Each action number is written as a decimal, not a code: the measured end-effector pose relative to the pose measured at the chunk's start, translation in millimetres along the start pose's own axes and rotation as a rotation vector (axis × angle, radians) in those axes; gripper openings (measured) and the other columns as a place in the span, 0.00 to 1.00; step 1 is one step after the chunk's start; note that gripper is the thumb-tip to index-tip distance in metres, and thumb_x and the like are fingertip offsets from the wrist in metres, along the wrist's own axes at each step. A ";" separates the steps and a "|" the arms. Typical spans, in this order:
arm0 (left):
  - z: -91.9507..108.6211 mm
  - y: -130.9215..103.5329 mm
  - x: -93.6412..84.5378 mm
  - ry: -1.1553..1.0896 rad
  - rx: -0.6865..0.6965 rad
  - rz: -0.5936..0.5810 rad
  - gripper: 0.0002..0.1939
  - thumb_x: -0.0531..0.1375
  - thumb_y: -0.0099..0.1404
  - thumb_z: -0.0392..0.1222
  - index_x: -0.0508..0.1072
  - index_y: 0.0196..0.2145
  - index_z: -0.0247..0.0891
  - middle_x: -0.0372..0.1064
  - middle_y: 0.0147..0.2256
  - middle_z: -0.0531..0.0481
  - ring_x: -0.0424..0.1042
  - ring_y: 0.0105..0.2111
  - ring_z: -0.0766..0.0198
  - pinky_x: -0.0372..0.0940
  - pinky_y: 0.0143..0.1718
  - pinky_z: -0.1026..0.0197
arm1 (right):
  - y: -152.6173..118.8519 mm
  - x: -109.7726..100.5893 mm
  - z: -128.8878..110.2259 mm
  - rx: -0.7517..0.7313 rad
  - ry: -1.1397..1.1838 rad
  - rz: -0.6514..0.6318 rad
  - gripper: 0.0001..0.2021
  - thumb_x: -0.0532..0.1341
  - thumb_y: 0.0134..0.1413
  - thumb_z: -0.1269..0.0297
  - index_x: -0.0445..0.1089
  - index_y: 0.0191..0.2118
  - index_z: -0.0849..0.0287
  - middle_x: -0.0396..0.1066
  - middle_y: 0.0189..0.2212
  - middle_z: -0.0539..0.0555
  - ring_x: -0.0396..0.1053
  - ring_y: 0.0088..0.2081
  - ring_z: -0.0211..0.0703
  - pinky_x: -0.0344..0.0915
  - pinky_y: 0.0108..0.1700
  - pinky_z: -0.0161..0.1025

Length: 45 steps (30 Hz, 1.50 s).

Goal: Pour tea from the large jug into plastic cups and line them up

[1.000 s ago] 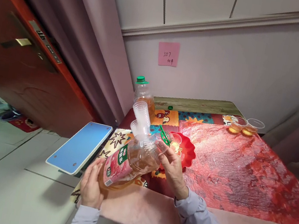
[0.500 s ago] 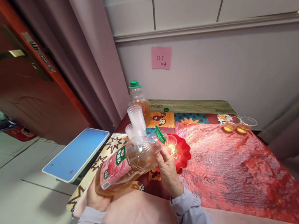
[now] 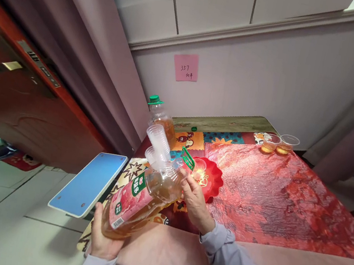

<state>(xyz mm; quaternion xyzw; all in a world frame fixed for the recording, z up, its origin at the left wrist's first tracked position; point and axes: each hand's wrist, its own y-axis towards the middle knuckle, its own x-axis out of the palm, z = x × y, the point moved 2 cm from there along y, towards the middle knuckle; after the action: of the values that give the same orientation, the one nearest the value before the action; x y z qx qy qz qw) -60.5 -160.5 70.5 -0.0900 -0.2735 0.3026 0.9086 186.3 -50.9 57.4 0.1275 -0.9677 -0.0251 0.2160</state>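
Note:
A large clear juice bottle (image 3: 144, 218) with a pink label and amber liquid leans, its neck toward the upper right. My left hand (image 3: 104, 239) supports the bottle's base from below, thumb along its side. Near the neck, my right hand (image 3: 197, 201) has its fingers closed on the bottle. A green carry ring (image 3: 188, 158) sits at the mouth, beside a clear plastic cup (image 3: 200, 167) in a red scalloped dish (image 3: 217, 184). Whether liquid flows into that cup, I cannot tell. Behind the bottle are stacked clear cups (image 3: 158, 140).
Another juice bottle (image 3: 165, 123) with a green cap stands at the back left, near a loose green cap (image 3: 194, 128). Two cups of amber liquid, one cup (image 3: 269, 144) and its neighbour cup (image 3: 286, 146), stand far right. A blue-topped stool (image 3: 89, 183) is left of the table.
The bottle's base and my left hand have dropped slightly and shifted left. My right hand stays at the neck. The whole view has moved a little.

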 end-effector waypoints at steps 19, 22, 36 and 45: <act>9.4 7.9 -7.5 0.135 0.029 -0.097 0.31 0.57 0.69 0.74 0.84 0.56 0.56 0.82 0.58 0.47 0.69 0.69 0.29 0.66 0.65 0.21 | -2.3 6.4 -9.9 0.180 0.270 -0.063 0.28 0.68 0.64 0.36 0.76 0.64 0.42 0.79 0.61 0.54 0.78 0.61 0.56 0.79 0.58 0.54; 10.5 9.3 -9.2 0.055 0.000 -0.103 0.29 0.59 0.70 0.71 0.84 0.56 0.54 0.82 0.58 0.48 0.68 0.69 0.32 0.65 0.67 0.24 | -2.4 5.8 -10.7 0.199 0.280 -0.046 0.29 0.69 0.63 0.35 0.77 0.63 0.44 0.80 0.59 0.54 0.78 0.59 0.54 0.79 0.56 0.51; 17.6 5.1 -3.1 -0.325 -0.123 -0.341 0.29 0.54 0.80 0.56 0.71 0.72 0.48 0.76 0.62 0.39 0.77 0.61 0.39 0.66 0.68 0.33 | -3.0 5.3 -10.0 0.236 0.318 -0.024 0.29 0.70 0.59 0.32 0.78 0.57 0.45 0.81 0.57 0.52 0.79 0.56 0.52 0.79 0.50 0.45; 22.8 -0.7 5.8 -0.229 -0.097 -0.233 0.30 0.57 0.78 0.55 0.69 0.73 0.46 0.76 0.62 0.36 0.78 0.60 0.37 0.64 0.68 0.30 | 0.2 5.2 -10.9 0.237 0.327 -0.024 0.30 0.72 0.56 0.31 0.79 0.53 0.49 0.82 0.49 0.52 0.79 0.49 0.49 0.78 0.48 0.42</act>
<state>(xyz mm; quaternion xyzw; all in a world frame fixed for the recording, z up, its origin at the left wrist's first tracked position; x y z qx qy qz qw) -68.9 -157.6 92.4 -0.0662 -0.3982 0.1899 0.8950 186.3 -52.0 69.4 0.1659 -0.9143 0.1073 0.3535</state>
